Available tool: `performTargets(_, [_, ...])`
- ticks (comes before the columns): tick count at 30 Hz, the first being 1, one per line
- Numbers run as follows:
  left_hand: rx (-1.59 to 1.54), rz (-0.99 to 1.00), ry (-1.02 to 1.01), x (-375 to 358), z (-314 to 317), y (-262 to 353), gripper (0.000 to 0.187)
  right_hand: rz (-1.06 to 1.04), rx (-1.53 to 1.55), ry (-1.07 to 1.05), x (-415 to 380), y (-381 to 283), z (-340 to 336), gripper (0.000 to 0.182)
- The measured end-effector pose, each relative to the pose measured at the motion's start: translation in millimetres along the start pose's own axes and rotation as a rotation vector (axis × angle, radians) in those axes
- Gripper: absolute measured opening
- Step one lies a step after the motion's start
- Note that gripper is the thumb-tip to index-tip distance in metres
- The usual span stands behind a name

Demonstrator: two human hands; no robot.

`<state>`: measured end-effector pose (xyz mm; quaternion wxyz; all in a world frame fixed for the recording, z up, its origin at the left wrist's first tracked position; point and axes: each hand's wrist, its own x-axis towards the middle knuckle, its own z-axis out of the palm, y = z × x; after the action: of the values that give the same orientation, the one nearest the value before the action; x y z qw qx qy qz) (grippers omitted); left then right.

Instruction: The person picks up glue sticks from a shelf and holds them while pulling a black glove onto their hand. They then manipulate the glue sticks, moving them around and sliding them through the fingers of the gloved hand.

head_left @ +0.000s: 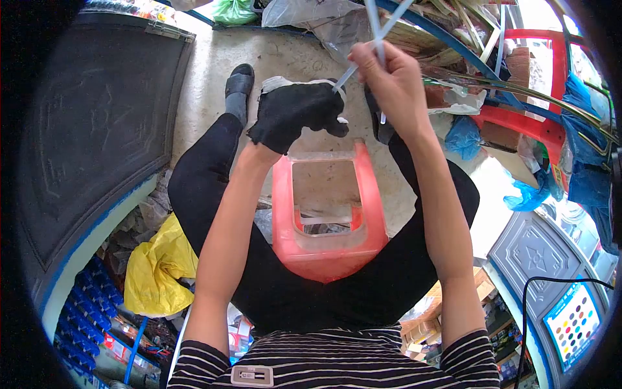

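Note:
My right hand [395, 81] is bare and closed around thin translucent white sticks [378, 29] that cross just above the fingers. One lower end slants left to the glove on my other hand, and another points down below my palm. My left hand [298, 113] wears a black glove with white edges, its fingers curled. A stick tip overlaps the glove by the knuckles; whether the fingers grip it is hidden. Below my hands, between my knees, is a worn red plastic stool [369, 194] with a rectangular opening.
A dark panelled door [103, 123] leans on the left, above a yellow bag [162, 266]. Scraps, long strips and a red frame [551, 71] crowd the upper right. A blue plastic bag [463, 137] lies near my right foot. A grey panel [538, 253] stands at lower right.

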<state>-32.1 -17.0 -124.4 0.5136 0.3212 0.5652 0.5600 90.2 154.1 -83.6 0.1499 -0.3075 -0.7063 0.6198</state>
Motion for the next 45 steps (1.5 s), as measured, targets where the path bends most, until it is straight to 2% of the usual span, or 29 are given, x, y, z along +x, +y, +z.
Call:
performTargets(1, [-0.114, -0.049, 0.038, -1, 1, -4, 0.03, -0.025, -0.057, -0.043, -1, 2, 5, 0.036])
performTargets(2, [-0.229, -0.099, 0.075, -2, 2, -8, 0.032, -0.083, 0.019, -0.088, -2, 14, 13, 0.034])
performTargets(4, [-0.319, -0.123, 0.116, -3, 5, -11, 0.037, -0.026, -0.016, -0.136, -5, 6, 19, 0.034])
performTargets(6, [-0.269, -0.07, 0.123, -2, 7, -10, 0.041, 0.025, -0.028, -0.159, -6, -1, 17, 0.034])
performTargets(9, [-0.284, -0.241, 0.108, 0, 7, 8, 0.035, -0.077, -0.042, 0.012, 1, -1, 5, 0.035])
performTargets(10, [-0.21, -0.204, 0.101, 0, 8, 16, 0.034, -0.061, -0.036, 0.065, 4, 2, -1, 0.037])
performTargets(13, [-0.045, -0.123, 0.083, 1, 9, 24, 0.031, 0.148, 0.218, 0.093, 6, -3, -10, 0.031])
performTargets(15, [-0.02, -0.099, 0.062, 5, 6, 18, 0.031, 0.199, 0.325, 0.087, 5, 2, -4, 0.032])
performTargets(18, [-0.324, -0.168, 0.118, 3, 7, 16, 0.027, 0.195, 0.449, 0.065, 4, 11, 1, 0.036])
performTargets(21, [-0.043, -0.065, 0.014, 7, -8, -3, 0.033, 0.142, 0.371, 0.052, 4, 8, 3, 0.037])
performTargets(23, [0.027, 0.045, 0.038, 7, -13, -21, 0.035, 0.088, 0.246, 0.062, 5, 10, 4, 0.036])
performTargets(25, [-0.108, 0.022, 0.087, 8, -8, -16, 0.034, 0.03, 0.122, 0.042, 5, 8, 4, 0.035])
performTargets(26, [-0.276, -0.055, 0.125, 7, 0, -15, 0.031, -0.002, 0.061, 0.017, 4, 6, 4, 0.035])
performTargets(28, [-0.264, -0.153, 0.127, 0, 5, -3, 0.034, -0.045, -0.023, -0.068, 1, 5, 7, 0.034])
performTargets(30, [0.091, -0.189, 0.047, -5, 4, 2, 0.048, -0.061, -0.076, -0.184, -5, 6, 18, 0.033])
performTargets(31, [0.007, -0.17, 0.08, -5, 4, -2, 0.046, 0.041, -0.018, -0.205, -8, 4, 22, 0.035])
performTargets(33, [-0.156, -0.133, 0.152, -2, 3, -8, 0.041, 0.042, -0.075, -0.192, -7, 2, 20, 0.032])
performTargets(36, [0.117, -0.074, 0.031, -1, 2, 2, 0.035, -0.16, -0.002, 0.146, -1, 4, 19, 0.026])
performTargets(39, [0.493, 0.185, -0.098, 5, -2, -14, 0.027, -0.086, 0.129, 0.394, 9, 3, -2, 0.025])
performTargets(42, [0.997, 0.486, -0.143, 7, 3, -2, 0.022, -0.082, 0.156, 0.366, 10, 5, -15, 0.023])
performTargets(45, [1.014, 0.349, -0.205, 7, 5, 0, 0.021, -0.069, 0.129, 0.224, 10, 10, -7, 0.023])
